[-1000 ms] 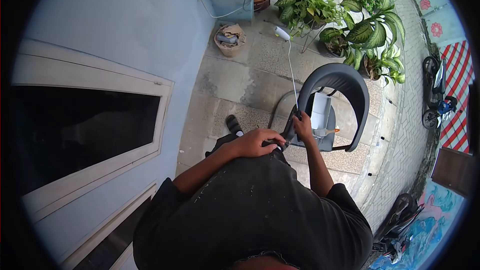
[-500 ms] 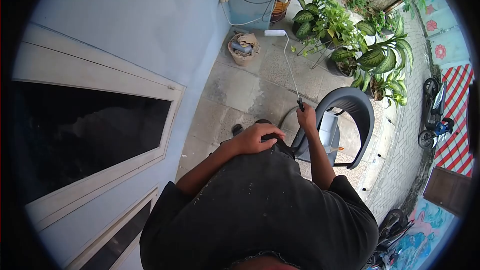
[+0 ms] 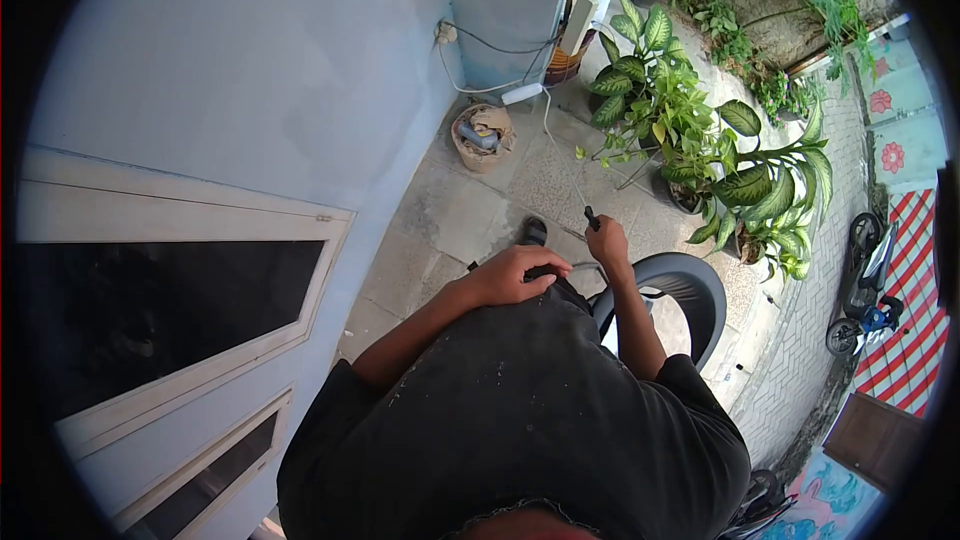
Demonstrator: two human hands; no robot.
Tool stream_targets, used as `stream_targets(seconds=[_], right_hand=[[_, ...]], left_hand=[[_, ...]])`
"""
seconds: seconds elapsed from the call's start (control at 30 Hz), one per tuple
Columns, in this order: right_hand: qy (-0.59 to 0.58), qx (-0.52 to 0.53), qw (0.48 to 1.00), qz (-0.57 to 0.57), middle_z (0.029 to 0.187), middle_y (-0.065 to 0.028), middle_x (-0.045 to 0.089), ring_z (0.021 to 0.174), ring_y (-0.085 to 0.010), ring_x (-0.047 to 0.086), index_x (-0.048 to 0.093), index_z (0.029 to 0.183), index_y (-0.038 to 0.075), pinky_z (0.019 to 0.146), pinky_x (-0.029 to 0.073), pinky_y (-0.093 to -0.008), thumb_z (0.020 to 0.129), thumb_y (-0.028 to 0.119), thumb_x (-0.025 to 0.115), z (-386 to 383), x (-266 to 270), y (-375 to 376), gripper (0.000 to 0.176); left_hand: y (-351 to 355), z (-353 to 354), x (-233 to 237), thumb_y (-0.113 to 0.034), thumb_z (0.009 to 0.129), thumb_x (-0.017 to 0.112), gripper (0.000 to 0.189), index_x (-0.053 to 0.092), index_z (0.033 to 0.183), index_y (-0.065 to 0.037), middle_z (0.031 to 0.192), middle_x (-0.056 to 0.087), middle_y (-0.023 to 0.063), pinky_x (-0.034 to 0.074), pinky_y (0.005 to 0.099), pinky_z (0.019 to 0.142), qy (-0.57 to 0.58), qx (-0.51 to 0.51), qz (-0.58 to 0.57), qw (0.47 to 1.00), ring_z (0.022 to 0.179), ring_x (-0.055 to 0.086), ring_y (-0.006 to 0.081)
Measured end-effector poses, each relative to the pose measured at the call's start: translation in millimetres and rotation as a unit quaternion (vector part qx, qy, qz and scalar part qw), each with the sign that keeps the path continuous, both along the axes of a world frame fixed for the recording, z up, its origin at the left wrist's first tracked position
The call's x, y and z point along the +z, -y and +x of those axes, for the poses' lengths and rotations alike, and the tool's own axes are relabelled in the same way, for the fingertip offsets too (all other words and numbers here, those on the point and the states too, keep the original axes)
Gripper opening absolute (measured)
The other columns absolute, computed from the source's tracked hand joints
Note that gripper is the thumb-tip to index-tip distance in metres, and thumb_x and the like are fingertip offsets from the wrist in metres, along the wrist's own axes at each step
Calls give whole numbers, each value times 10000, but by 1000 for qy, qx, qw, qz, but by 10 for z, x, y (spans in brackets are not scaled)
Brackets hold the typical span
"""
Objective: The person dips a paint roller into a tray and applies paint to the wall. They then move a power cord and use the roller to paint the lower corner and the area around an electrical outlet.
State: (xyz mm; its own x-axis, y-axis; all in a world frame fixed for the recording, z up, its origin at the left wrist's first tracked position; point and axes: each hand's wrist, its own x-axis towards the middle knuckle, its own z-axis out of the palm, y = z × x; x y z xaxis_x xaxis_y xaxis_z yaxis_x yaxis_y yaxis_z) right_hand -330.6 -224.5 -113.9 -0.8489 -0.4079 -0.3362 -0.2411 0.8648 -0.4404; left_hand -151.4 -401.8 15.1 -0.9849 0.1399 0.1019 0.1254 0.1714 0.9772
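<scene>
My right hand [image 3: 609,244] is closed around the black handle of a paint roller [image 3: 564,156]. The roller's long thin frame reaches forward, and its white sleeve is near the corner of the light blue wall [image 3: 290,50]. My left hand [image 3: 512,277] rests on my dark clothing at the waist, thumb and fingers apart, with nothing seen in it. Beside my right forearm stands a dark grey plastic chair [image 3: 708,292], partly hidden by the arm. One sandalled foot [image 3: 535,231] shows on the paving ahead of me.
A bucket [image 3: 478,162] with crumpled brown paper stands by the wall, below a socket [image 3: 445,32] with hanging cables. Potted plants [image 3: 690,130] line the right side. Beyond are a paved lane [image 3: 800,260] and a parked motorcycle [image 3: 865,280]. A framed window [image 3: 170,325] is at left.
I have stepped forward past the chair, which now sits lower in view. The roller's white sleeve has come closer to the wall corner. My left hand stays at my waist.
</scene>
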Motion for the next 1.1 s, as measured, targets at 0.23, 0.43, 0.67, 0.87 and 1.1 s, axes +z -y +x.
stream_targets(seconds=[0.23,0.43,0.67,0.87,1.1], right_hand=[[25,131,991,-1,896,-263,634,893,-438,604,623,953,11,782,474,-506,733,140,544,-842,-152,285,267],[157,216,963,-27,693,-207,613,562,-302,614,565,866,-53,493,476,-420,784,99,507,-1292,-387,856,182],[369,199,908,-15,617,-145,589,484,-222,581,561,790,-67,405,445,-349,790,74,483,-1479,-509,1810,161],[267,271,925,-8,576,-115,551,468,-191,549,573,763,-59,403,430,-336,767,70,540,-1548,-732,2626,133],[480,130,863,-86,576,-87,535,454,-167,507,568,707,-13,393,399,-313,755,66,608,-1684,-648,3377,101]], left_hand=[[-33,-757,17,-74,845,563,240,601,1077,-25,1016,650,102,459,348,877,7,51,9,999,975,616,254],[98,-1048,-26,-54,847,557,236,597,1078,-25,1002,648,100,455,345,875,8,98,24,995,964,613,250],[431,-1255,-53,-30,843,548,234,597,1072,-21,1000,651,102,461,338,869,22,123,48,991,958,621,229],[1115,-1405,-40,-54,870,543,224,592,1083,-8,1024,644,104,445,332,893,38,140,49,988,991,610,230],[1884,-1436,-89,-44,858,549,214,600,1062,-3,1023,650,109,457,329,875,17,159,34,986,973,620,229]])
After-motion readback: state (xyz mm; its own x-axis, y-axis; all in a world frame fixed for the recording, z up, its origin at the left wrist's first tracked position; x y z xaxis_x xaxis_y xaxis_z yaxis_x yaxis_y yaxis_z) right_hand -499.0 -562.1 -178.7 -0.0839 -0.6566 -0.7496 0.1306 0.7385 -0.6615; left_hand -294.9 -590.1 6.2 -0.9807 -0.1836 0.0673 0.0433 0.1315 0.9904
